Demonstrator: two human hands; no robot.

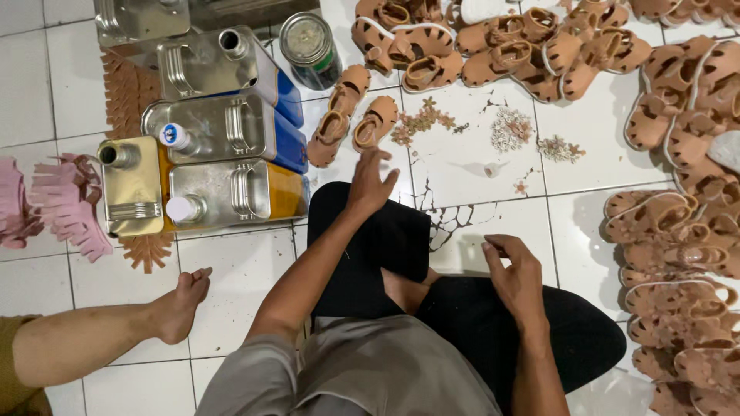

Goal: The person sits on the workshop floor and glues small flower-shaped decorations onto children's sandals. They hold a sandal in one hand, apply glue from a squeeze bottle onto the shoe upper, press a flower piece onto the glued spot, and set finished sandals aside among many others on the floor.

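I sit cross-legged on a white tiled floor (493, 162) in black trousers. My left hand (370, 181) reaches forward with fingers spread and holds nothing; it hovers just short of a pair of small tan sandals (353, 115). My right hand (515, 273) rests over my right knee, fingers loosely curled, pinching something too small to make out. Little piles of flower-shaped ornaments (510, 129) lie on the tiles ahead, and a tiny white piece (490, 169) sits near them.
Several metal cans (223, 131) stand at the left, with a round tin (310, 48) behind. Heaps of tan sandals (501, 46) fill the back and right side (686, 231). Pink fringe pieces (65, 204) lie far left. Another person's bare foot (181, 304) rests at lower left.
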